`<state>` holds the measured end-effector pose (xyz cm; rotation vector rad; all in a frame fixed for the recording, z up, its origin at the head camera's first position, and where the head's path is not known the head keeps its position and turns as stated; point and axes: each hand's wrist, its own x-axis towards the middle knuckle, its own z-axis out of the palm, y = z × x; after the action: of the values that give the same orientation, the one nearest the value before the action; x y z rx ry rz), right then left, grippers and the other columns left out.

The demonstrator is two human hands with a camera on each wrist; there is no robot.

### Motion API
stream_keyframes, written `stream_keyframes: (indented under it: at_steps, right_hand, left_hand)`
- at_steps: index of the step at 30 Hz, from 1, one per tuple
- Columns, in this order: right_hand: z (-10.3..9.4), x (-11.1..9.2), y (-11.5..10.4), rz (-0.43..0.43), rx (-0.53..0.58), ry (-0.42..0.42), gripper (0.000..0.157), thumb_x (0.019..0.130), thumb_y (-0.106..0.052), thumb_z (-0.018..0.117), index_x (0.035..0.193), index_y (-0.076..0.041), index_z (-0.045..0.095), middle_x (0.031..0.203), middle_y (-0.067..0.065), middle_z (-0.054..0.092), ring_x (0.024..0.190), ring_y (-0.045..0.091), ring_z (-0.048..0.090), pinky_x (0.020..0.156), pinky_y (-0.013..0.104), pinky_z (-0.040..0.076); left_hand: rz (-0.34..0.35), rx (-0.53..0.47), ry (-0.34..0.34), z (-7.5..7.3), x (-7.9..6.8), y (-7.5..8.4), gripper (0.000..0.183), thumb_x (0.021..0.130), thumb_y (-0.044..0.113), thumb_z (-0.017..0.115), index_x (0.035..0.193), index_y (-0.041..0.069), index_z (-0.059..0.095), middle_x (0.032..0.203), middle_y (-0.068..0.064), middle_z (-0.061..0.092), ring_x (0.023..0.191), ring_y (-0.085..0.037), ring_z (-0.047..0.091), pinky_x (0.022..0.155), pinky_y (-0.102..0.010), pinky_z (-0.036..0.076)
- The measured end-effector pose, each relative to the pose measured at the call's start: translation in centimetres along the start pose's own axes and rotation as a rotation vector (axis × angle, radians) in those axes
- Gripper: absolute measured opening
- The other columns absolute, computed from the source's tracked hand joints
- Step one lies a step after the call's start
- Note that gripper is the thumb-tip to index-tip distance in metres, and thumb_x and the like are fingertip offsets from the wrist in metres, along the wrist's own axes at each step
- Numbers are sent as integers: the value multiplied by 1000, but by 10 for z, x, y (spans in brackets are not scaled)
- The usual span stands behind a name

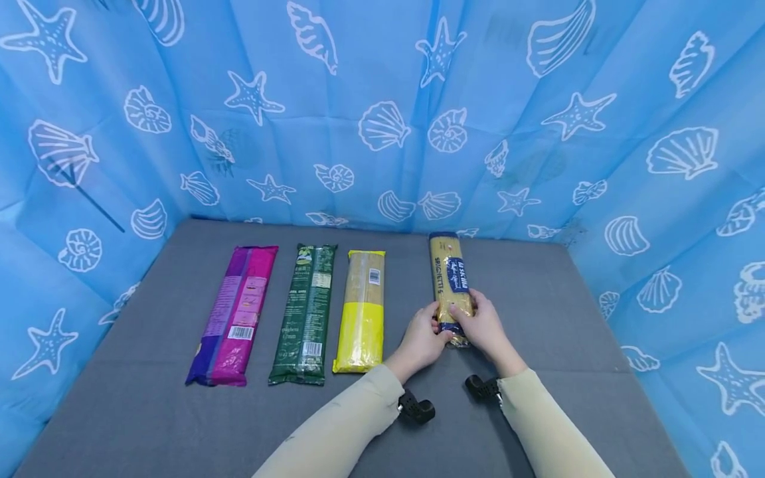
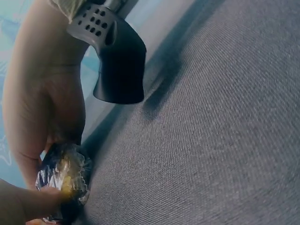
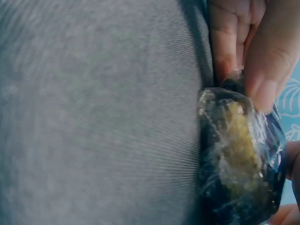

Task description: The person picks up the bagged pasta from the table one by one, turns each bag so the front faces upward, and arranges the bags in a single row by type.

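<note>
Blue-ended, the spaghetti packet (image 1: 445,271) is gripped at its near end by the curled left hand (image 1: 420,340) and right hand (image 1: 483,325), right of the yellow packet (image 1: 360,325). Its crinkled wrapper (image 2: 70,164) is shown from the left wrist, thumb-pressed from the right.

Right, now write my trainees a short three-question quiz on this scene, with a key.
1. In the head view, how many packets lie left of the blue-and-gold spaghetti packet?
2. True or false: the green spaghetti packet lies between the pink-and-purple packet and the yellow pasta packet.
3. Which hand or hands hold the blue-and-gold spaghetti packet?

Key: 1. Three. 2. True. 3. Both, the left hand and the right hand.
</note>
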<state>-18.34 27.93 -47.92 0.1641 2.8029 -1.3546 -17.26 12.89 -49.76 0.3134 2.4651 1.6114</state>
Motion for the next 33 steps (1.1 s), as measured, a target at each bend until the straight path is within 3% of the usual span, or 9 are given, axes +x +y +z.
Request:
stream_keyframes:
  at_steps: [4,8,13,17,21,26,33]
  right_hand:
    - [0,0,-1,-27,-38,20,65,97,-23,60,143,13,32,119,30,50,97,35,59,79,43,53]
    - [1,0,-3,-23,-95,42,66,96,-25,60,143,12,31,120,30,45,101,37,53,84,48,49]
    - [0,-6,-10,-32,-157,149,68,95,-33,60,147,3,33,132,28,38,115,39,41,96,54,39]
    - [2,-14,-28,-97,-125,186,69,94,-40,61,147,-4,35,136,23,38,121,39,41,96,56,39]
    - [8,-21,-46,-148,-72,124,74,92,-49,61,148,-8,36,134,22,40,119,38,46,94,54,43]
    - [22,-29,-60,-183,14,24,77,90,-51,63,146,-6,36,133,20,45,116,36,49,95,50,44]
    - [41,-40,-74,-116,86,-101,80,85,-55,67,147,-13,36,137,17,48,117,32,52,94,49,46]
  left_hand:
    - [12,-25,16,-1,-2,-2,56,87,1,69,139,1,47,113,-9,51,92,-12,56,78,-18,50]
    - [21,-25,9,-12,-8,-2,51,89,0,66,137,3,49,120,-11,50,99,-15,59,79,-17,50]
    - [67,22,-14,-41,-18,2,53,91,9,67,140,8,48,131,-9,46,106,-20,59,81,-21,51]
    - [100,81,-11,-73,-27,8,57,91,17,68,143,16,46,140,-5,42,113,-23,57,84,-25,52]
    - [115,153,14,-103,-32,9,61,91,29,69,145,21,43,145,-4,39,116,-26,55,88,-35,51]
    - [99,203,73,-134,-36,0,67,88,37,71,146,20,42,146,-7,38,119,-28,52,92,-45,48]
    - [25,181,119,-161,-41,-18,70,86,33,74,146,15,43,146,-8,38,123,-28,48,96,-48,46]
